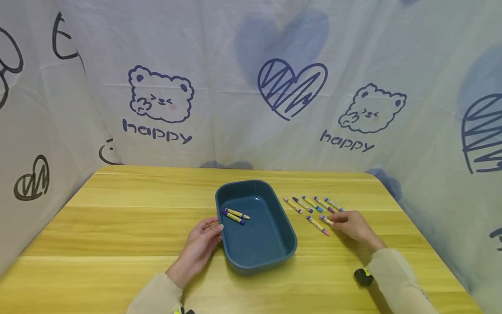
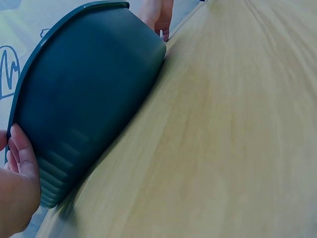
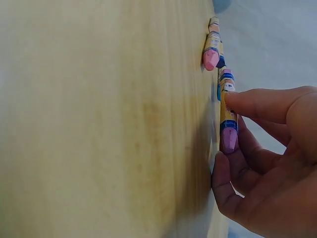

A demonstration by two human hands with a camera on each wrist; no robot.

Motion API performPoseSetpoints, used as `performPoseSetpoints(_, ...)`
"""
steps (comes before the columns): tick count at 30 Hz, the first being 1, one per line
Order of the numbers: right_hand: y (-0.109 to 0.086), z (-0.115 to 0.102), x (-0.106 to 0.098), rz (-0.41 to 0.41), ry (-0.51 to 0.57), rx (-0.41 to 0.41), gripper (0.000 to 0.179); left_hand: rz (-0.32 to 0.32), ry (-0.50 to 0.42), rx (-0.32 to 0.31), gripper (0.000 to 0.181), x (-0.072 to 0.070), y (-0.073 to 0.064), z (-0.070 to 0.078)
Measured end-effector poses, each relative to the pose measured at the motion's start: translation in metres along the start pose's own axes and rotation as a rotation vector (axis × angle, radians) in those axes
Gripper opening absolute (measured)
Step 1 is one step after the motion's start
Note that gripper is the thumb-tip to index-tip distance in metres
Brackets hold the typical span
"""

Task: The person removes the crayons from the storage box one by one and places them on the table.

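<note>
The right grip (image 1: 354, 226) pinches a crayon (image 3: 229, 124) between thumb and fingers, right of the bin (image 1: 259, 242) and toward the right edge of the desk (image 1: 129, 196); the left grip (image 1: 200, 246) is clamped on the bin's left rim. The pinched crayon has a yellow wrapper, blue bands and a lilac tip; its print is too small to read. Six more crayons (image 1: 317, 225) lie near it, and two crayons (image 1: 234, 217) lie in the bin near its left wall. Beyond the desk's far edge, the cloth (image 1: 227, 126) reads "happy" under two bears (image 1: 168, 114).
</note>
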State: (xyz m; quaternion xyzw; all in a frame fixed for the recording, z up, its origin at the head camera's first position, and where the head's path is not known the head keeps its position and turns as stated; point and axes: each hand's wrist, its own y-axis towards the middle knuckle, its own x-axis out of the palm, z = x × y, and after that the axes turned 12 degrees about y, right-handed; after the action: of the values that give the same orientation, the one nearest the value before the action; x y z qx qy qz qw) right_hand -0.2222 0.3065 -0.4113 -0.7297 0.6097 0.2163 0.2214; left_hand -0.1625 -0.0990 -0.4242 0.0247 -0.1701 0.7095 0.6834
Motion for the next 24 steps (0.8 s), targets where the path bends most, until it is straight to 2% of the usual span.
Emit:
performPoseSetpoints(8,0.0022,0.0022,0.0016,-0.031,-0.022,-0.046,0.027,0.003,0.006,0.000,0.028,-0.0001,0.0002,-0.0007)
performPoseSetpoints(24,0.0030,0.0035,0.0011,-0.052,-0.050,-0.028,0.028,-0.002,0.010,0.004,0.031,0.0003,0.0006,-0.0004)
